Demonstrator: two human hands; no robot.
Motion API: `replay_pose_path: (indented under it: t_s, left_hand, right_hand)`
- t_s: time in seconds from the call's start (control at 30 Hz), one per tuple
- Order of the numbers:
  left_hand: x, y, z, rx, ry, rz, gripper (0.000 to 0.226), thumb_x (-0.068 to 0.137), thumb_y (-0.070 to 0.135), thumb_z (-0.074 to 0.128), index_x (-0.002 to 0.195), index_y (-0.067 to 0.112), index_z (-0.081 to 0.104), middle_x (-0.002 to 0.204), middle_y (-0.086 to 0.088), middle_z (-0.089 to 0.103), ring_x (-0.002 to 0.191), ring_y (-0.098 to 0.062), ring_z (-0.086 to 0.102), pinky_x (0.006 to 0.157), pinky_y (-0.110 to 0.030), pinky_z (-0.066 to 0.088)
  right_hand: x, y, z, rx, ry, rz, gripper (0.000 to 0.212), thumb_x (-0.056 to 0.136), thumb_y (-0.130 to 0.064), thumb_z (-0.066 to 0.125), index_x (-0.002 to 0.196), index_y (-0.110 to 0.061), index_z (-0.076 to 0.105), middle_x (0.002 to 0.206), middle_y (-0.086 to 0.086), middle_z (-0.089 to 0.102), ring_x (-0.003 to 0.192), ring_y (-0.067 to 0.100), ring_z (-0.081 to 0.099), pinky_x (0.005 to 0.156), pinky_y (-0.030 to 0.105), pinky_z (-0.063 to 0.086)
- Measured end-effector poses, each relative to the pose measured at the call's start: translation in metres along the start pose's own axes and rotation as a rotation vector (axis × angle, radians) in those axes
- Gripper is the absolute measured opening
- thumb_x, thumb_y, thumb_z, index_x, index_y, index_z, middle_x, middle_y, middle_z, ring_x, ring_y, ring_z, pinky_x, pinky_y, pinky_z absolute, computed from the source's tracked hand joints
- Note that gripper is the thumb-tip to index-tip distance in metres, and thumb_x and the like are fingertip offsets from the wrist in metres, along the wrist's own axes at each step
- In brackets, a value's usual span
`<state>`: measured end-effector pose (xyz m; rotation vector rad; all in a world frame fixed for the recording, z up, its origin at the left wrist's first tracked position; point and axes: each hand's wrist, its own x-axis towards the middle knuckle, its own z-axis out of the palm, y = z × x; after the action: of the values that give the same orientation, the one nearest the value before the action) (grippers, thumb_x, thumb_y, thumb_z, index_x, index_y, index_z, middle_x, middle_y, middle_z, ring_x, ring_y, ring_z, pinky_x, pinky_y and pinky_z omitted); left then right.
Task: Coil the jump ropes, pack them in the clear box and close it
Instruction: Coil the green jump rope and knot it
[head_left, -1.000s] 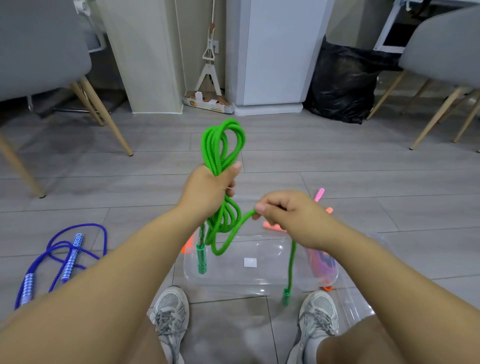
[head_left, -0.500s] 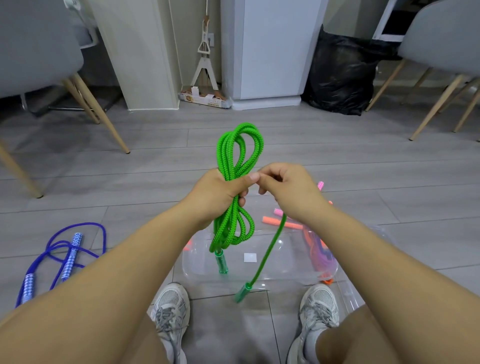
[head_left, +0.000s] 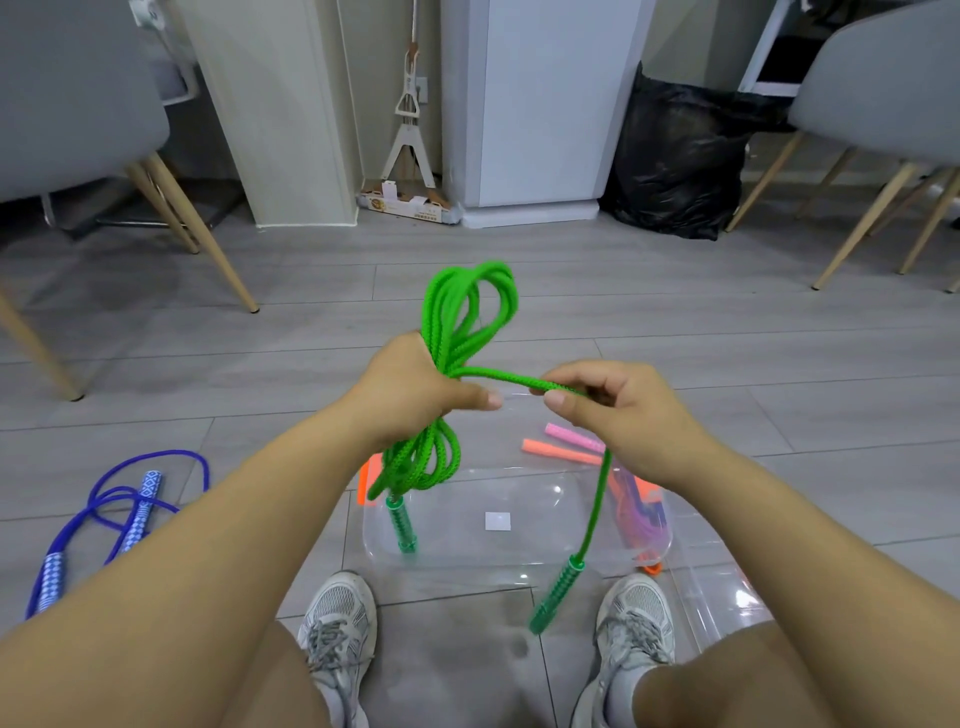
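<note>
At the centre of the frame, the left hand (head_left: 415, 395) was closed around a coiled green rope (head_left: 457, 322), while the right hand (head_left: 618, 410) pinched its loose tail, a handle dangling at lower centre. Below them the clear box (head_left: 519, 561) sat on the floor between two shoes. A blue rope (head_left: 124, 499) lay at lower left, with bare grey floor stretching behind toward chair legs.

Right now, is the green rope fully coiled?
Not fully. The left hand grips the green rope in loops, but the right hand holds a loose tail.
</note>
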<state>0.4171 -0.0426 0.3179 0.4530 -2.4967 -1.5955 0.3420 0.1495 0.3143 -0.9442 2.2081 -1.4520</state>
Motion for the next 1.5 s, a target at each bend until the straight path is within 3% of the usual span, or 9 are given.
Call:
replay_pose_path:
  t_s: [0.13,0.23,0.5,0.6,0.77,0.9,1.13,1.27,1.5]
  left_hand:
    - [0.003,-0.008,0.007,0.409,0.002,-0.046,0.033,0.066,0.033,0.083,0.076,0.017,0.056,0.066,0.002,0.055,0.063,-0.016,0.053,0.054,-0.025,0.039]
    - [0.001,-0.008,0.010,0.472,-0.110,-0.047,0.038,0.069,0.037,0.079,0.096,0.019,0.061,0.087,-0.001,0.065,0.083,-0.021,0.060,0.071,-0.029,0.047]
    - [-0.019,0.009,0.017,0.690,-0.414,0.131,0.027,0.073,0.028,0.076,0.067,0.018,0.052,0.065,0.003,0.053,0.064,-0.016,0.052,0.058,-0.027,0.041]
    - [-0.020,0.012,0.012,0.479,-0.313,0.196,0.019,0.069,0.018,0.077,0.079,0.013,0.061,0.072,-0.002,0.064,0.062,-0.013,0.055,0.060,-0.028,0.046]
    - [-0.019,0.014,0.006,0.066,-0.097,0.113,0.058,0.062,0.009,0.084,0.101,0.028,0.046,0.070,0.006,0.067,0.055,-0.006,0.059,0.058,-0.024,0.050]
    - [-0.016,0.016,0.005,-0.016,0.050,0.176,0.031,0.073,0.006,0.074,0.092,0.023,0.055,0.045,0.008,0.056,0.037,-0.009,0.046,0.043,-0.020,0.040]
    - [-0.005,0.009,-0.004,0.085,0.317,0.064,0.019,0.088,0.031,0.063,0.077,0.022,0.050,0.054,-0.001,0.055,0.034,-0.002,0.047,0.036,-0.015,0.032]
    - [0.005,-0.003,-0.008,0.235,0.400,-0.024,0.024,0.090,0.039,0.057,0.086,0.017,0.049,0.071,-0.003,0.056,0.071,-0.027,0.057,0.059,-0.031,0.036]
    - [0.001,-0.008,-0.003,0.448,0.127,-0.076,0.026,0.091,0.036,0.052,0.085,0.013,0.043,0.073,-0.004,0.050,0.077,-0.030,0.050,0.058,-0.035,0.031]
  right_hand:
    - [-0.003,-0.020,0.005,-0.351,0.047,-0.441,0.015,0.087,-0.025,0.058,0.094,-0.018,0.071,0.073,-0.018,0.054,0.075,-0.005,0.050,0.068,0.004,0.035]
    - [0.009,-0.030,0.005,-0.447,0.095,-0.597,0.016,0.086,-0.022,0.060,0.092,-0.012,0.071,0.073,-0.008,0.053,0.072,0.003,0.047,0.068,0.013,0.037]
    - [0.044,-0.028,0.002,-0.108,0.103,-0.195,0.022,0.066,-0.017,0.082,0.065,-0.030,0.065,0.062,-0.015,0.063,0.063,0.001,0.054,0.066,0.020,0.044]
    - [0.052,-0.015,0.001,-0.022,0.077,-0.070,0.018,0.067,-0.012,0.081,0.064,-0.022,0.066,0.060,-0.005,0.062,0.055,0.002,0.052,0.059,0.019,0.044]
    - [0.047,0.000,0.008,-0.196,0.002,-0.017,0.008,0.080,0.005,0.062,0.082,-0.003,0.065,0.074,0.000,0.065,0.072,0.008,0.061,0.066,0.022,0.049]
    - [0.025,-0.005,0.024,-0.138,-0.053,0.060,0.019,0.088,-0.020,0.061,0.068,-0.021,0.064,0.055,-0.011,0.056,0.053,0.012,0.041,0.052,0.025,0.035]
    - [0.001,-0.015,0.026,-0.311,-0.207,0.062,0.022,0.095,-0.029,0.049,0.095,-0.023,0.070,0.061,-0.010,0.054,0.056,-0.001,0.047,0.055,0.010,0.036]
    - [-0.013,-0.030,0.025,-0.458,-0.301,-0.032,0.024,0.097,-0.028,0.044,0.099,-0.018,0.067,0.069,-0.008,0.054,0.068,0.008,0.049,0.065,0.017,0.039]
    - [-0.009,-0.044,0.013,-0.440,-0.301,-0.252,0.019,0.095,-0.015,0.050,0.104,-0.010,0.065,0.083,-0.010,0.053,0.083,-0.005,0.048,0.072,0.006,0.036]
